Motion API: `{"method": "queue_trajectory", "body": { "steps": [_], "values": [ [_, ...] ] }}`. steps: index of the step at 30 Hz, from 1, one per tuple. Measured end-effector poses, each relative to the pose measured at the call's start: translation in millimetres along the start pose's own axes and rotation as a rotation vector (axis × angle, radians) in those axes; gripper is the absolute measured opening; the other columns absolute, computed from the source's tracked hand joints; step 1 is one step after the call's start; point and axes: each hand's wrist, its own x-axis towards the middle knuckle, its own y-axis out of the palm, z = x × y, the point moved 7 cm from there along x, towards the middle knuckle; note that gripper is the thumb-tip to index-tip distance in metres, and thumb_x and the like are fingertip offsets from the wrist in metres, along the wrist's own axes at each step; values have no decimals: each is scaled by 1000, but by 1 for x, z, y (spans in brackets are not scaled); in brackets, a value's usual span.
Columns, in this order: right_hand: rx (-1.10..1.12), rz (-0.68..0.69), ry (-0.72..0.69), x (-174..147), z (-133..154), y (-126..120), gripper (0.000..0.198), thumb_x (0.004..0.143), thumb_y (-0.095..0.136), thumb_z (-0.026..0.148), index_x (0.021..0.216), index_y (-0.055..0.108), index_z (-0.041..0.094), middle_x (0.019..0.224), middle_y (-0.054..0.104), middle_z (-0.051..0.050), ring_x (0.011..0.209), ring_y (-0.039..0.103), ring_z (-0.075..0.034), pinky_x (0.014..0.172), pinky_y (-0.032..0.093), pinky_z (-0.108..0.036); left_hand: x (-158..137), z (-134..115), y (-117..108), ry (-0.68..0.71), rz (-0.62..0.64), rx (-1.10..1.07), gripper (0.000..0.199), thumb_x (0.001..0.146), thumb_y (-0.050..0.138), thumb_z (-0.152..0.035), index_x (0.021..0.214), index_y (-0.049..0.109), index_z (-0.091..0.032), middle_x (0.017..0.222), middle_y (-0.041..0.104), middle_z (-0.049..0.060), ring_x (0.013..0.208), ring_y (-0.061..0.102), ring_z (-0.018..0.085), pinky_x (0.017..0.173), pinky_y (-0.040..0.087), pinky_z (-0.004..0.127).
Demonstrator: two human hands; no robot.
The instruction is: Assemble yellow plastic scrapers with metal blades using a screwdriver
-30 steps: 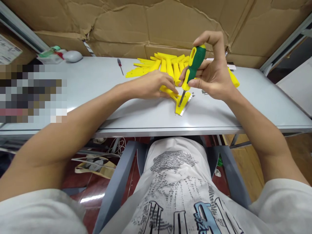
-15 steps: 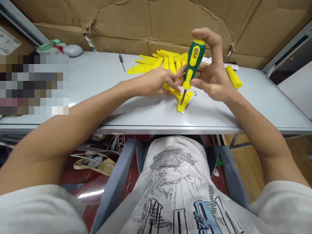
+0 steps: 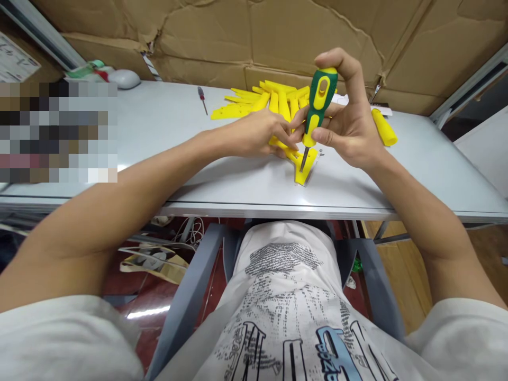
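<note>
Yel scraper [image 3: 299, 165]: L hand [image 3: 265, 132] | grn/yel screwdriver [image 3: 316, 117]: R hand [image 3: 349, 129] | tip [image 3: 302, 168] on scraper

Piled yellow pieces [image 3: 283, 100] and a small screwdriver [image 3: 201, 95] lie on the pale table [image 3: 238, 188].

A green-and-yellow screwdriver [image 3: 316, 117] leaned slightly, handle up, its metal tip down on the flared end of a yellow scraper-shaped piece [image 3: 308, 166] lying on a pale tabletop [image 3: 238, 182].

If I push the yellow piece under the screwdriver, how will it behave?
The piece may slide easily, since the table looks glossy. It seems stiff, looking like moulded plastic. Rolling looks unlikely: its front is broad and flat.
</note>
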Motion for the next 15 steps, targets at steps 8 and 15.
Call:
{"method": "queue_trajectory", "body": {
  "steps": [8,15],
  "values": [
    [-114,-69,93,-7,28,2,117,83,111,95,177,60,49,194,65,-4,132,89,-38,110,81,-57,-3,0,-1,37,65,167,34,106,88,-38,135,105,-36,114,95,8,103,85,34,93,58,44],
    [-195,-189,170,-10,36,-6,104,79,113,71,169,66,48,209,49,6,129,89,-35,116,80,-55,-9,-20,5,-50,-15,203,28,113,89,-54,116,105,-31,92,87,8,96,82,34,97,57,45]
  ]
}}
